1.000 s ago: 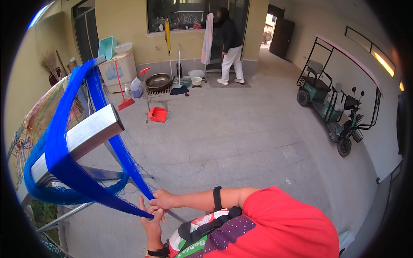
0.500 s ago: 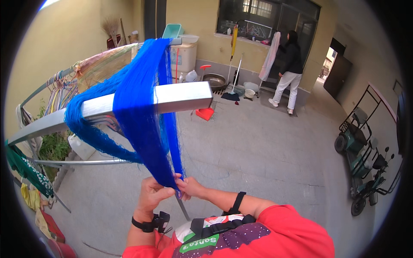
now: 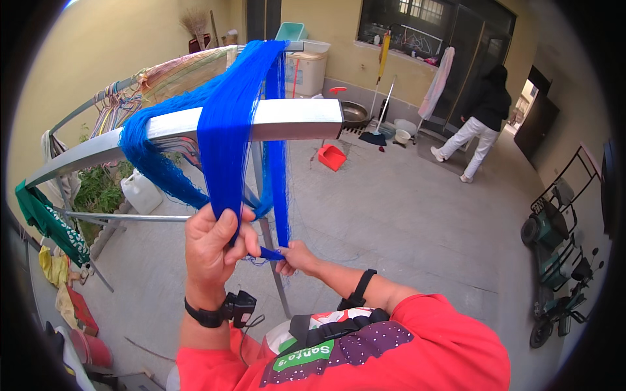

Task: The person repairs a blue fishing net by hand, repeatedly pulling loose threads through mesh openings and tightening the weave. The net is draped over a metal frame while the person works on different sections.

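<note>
A wide hank of bright blue yarn (image 3: 228, 124) hangs over the square metal bar (image 3: 297, 117) in front of me. Its front strands run down into my left hand (image 3: 218, 238), whose fingers and thumb are closed around them. To the right and slightly lower, my right hand (image 3: 298, 258) pinches the hank's bottom end, where a short blue stretch spans the gap between both hands. Loose fine threads stray around that end. Left of the hank, a bundle of lighter blue yarn (image 3: 140, 140) loops over the same bar, apart from my hands.
Hangers (image 3: 117, 107) and a patterned cloth (image 3: 189, 72) hang on the frame at left. A red dustpan (image 3: 332, 158), a broom (image 3: 373, 137) and a metal basin (image 3: 354, 114) stand ahead. A person (image 3: 486, 117) is near the doorway; a green three-wheeled vehicle (image 3: 554, 254) is parked at right.
My left hand has risen and moved left along the front strands, away from my right hand, which stays at the lower end. The person has moved right, toward the doorway.
</note>
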Tool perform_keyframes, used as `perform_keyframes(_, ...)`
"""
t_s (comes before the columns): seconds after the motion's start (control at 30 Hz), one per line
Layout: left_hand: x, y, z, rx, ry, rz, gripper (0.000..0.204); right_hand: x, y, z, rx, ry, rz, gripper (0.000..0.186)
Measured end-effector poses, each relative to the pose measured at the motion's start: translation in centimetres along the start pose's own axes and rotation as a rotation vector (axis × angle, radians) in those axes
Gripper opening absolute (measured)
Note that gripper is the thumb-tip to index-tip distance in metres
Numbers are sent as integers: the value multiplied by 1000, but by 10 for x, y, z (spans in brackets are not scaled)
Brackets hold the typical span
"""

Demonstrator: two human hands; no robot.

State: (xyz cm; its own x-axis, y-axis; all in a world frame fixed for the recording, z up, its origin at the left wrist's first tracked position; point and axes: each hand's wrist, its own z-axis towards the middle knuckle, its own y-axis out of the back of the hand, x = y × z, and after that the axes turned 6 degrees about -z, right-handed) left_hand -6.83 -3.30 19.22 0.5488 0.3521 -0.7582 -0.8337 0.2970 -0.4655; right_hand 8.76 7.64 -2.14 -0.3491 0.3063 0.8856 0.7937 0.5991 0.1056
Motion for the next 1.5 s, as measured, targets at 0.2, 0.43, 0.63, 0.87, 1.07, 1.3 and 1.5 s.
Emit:
perform_keyframes(0.2,27,12,-54,-125,54,100,32,26,29,28,-155,92,57,23)
perform_keyframes(0.43,66,22,-108,-189,164,-83,31,60,40,53,-161,194,123,19)
perform_keyframes(0.63,99,46,-109,-168,326,74,24,55,15,37,-23,188,165,20)
perform_keyframes(0.87,139,65,-108,-164,383,68,21,41,16,14,15,173,148,26)
perform_keyframes(1.07,144,67,-101,-204,422,74,17,45,38,-14,28,211,44,38)
perform_keyframes(1.3,155,60,-94,-224,456,141,15,72,69,-38,178,163,-175,56)
perform_keyframes(1.5,155,59,-91,-273,481,175,13,91,45,-16,4,231,-57,47)
